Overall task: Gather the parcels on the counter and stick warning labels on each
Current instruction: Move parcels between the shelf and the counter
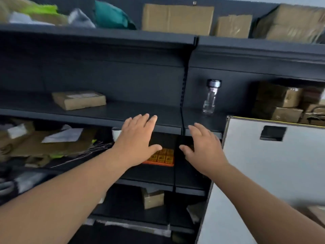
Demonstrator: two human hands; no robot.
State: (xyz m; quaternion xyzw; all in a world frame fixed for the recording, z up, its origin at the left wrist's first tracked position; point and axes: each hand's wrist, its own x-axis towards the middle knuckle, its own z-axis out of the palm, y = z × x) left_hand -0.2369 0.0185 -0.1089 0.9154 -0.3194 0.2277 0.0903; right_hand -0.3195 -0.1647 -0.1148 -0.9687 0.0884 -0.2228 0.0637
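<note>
both hands reach into the dark shelving with fingers spread and straight, grasping nothing. the left hand (139, 138) hangs over the sheet of warning labels (163, 158), an orange sheet of yellow squares lying flat toward the right end of the lower shelf (154, 175), just left of the upright post (182, 103). the left palm hides the sheet's left part, so i cannot tell whether it touches, nor be sure of the long axis; the visible near edge runs along the shelf front. the right hand (202, 148) is right of the post, near the sheet but apart from it. the left hand is nearer, with the sheet just below its thumb, so i judge the pickup falls to it.

a flat brown parcel (79, 100) sits toward the left end of the middle shelf. a clear glass jar (210, 97), seemingly empty, stands beyond the post. stacked parcels (281, 103) fill the far right end. a small parcel (153, 199) sits on the bottom shelf.
</note>
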